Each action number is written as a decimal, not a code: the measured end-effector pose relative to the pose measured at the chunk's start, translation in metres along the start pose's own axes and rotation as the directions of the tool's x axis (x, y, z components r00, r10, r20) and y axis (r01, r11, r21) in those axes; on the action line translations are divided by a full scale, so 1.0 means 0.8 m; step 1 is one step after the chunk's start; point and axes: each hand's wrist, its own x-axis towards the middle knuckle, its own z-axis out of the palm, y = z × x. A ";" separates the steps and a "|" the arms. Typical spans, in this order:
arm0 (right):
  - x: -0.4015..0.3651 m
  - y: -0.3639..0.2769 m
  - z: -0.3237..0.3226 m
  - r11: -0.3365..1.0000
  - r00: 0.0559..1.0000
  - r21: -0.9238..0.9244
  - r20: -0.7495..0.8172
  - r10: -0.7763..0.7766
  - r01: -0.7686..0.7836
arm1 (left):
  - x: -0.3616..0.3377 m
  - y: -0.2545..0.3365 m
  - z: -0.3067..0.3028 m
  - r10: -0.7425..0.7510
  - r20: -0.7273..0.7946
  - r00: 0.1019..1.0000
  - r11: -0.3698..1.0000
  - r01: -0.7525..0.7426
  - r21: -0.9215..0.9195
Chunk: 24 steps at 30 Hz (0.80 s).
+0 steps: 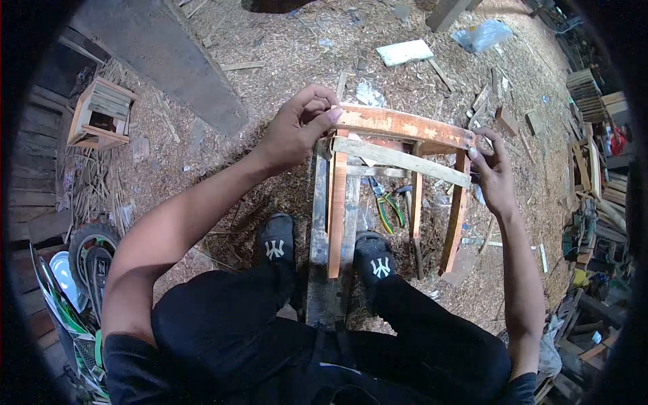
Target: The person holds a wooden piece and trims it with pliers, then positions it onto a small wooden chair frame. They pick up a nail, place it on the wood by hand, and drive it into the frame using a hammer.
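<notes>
A small wooden stool frame point(405, 126) with reddish-brown legs and rails stands in front of me, partly over a long worn plank point(317, 283). My left hand point(297, 128) is closed on the left end of its top rail, thumb on the near side. At the right end, my right hand point(496, 172) pinches the corner where the rail meets a leg. A paler, rough slat point(405, 160) crosses the frame just below the top rail. Pliers with green and yellow handles point(389, 212) lie on the ground behind the legs, partly hidden.
Wood shavings cover the ground. A thick beam point(169, 61) slants in from the upper left, near a small wooden box frame point(101, 115). A white block point(405, 52), a plastic bag point(482, 35) and wood offcuts point(506, 121) lie farther off. My sandalled feet flank the plank.
</notes>
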 end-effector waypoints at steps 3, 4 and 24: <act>-0.003 -0.004 0.000 0.999 1.000 0.029 0.001 0.020 -0.020 | 0.000 -0.004 0.001 -0.014 -0.020 1.000 1.000 0.013 -0.015; -0.004 -0.004 -0.001 0.999 1.000 0.030 0.000 0.022 -0.022 | 0.001 -0.005 0.001 -0.021 -0.034 0.999 1.000 0.021 -0.009; 0.002 0.004 -0.001 0.999 1.000 0.038 -0.022 0.019 -0.019 | 0.011 0.014 -0.008 -0.266 0.047 0.963 0.964 0.265 0.038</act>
